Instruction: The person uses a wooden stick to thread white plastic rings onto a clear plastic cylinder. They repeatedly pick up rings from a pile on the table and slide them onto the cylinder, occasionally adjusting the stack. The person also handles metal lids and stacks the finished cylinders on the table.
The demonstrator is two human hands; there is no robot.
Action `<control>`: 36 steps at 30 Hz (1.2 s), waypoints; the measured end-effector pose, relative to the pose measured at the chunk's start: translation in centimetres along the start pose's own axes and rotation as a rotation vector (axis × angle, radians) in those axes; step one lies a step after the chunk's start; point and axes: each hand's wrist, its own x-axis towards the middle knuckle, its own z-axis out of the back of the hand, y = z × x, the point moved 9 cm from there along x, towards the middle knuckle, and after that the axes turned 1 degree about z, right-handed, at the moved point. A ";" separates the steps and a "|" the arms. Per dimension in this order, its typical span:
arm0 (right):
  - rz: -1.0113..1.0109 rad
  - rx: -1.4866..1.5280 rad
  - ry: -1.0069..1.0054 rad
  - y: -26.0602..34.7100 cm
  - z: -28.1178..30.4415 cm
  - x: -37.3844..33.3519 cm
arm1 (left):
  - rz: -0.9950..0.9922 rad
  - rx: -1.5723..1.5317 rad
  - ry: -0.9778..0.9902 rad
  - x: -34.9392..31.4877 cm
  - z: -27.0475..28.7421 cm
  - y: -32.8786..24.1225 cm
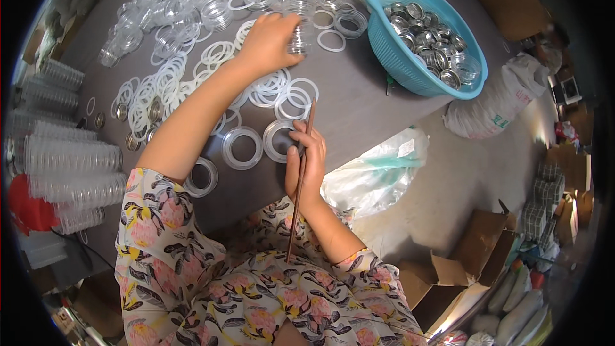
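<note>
My left hand (272, 41) reaches across the table, its thumb and fingers closed around a short stack of clear plastic rings (300, 40). A thin brown stick (295, 218) is gripped in my right hand (311, 163), nearer to me. That hand's fingertips are at the edge of a clear flanged ring (271, 147) lying flat. Two similar rings sit to its left, one (242, 148) beside it and another (202, 178) by my left forearm. White flat gaskets (168, 84) lie loosely piled under and around my left arm.
Many clear plastic rings (179, 0) are heaped at the far side. A blue basket (378, 41) of silver metal lids stands at the right edge. Stacked clear containers (73, 160) line the left. Plastic bags (378, 173) and open cardboard boxes (448, 272) are at lower right.
</note>
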 end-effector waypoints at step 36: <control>0.368 0.069 0.644 11.8 -15.4 -8.4 | 0.573 -0.921 -0.608 -38.6 8.7 3.5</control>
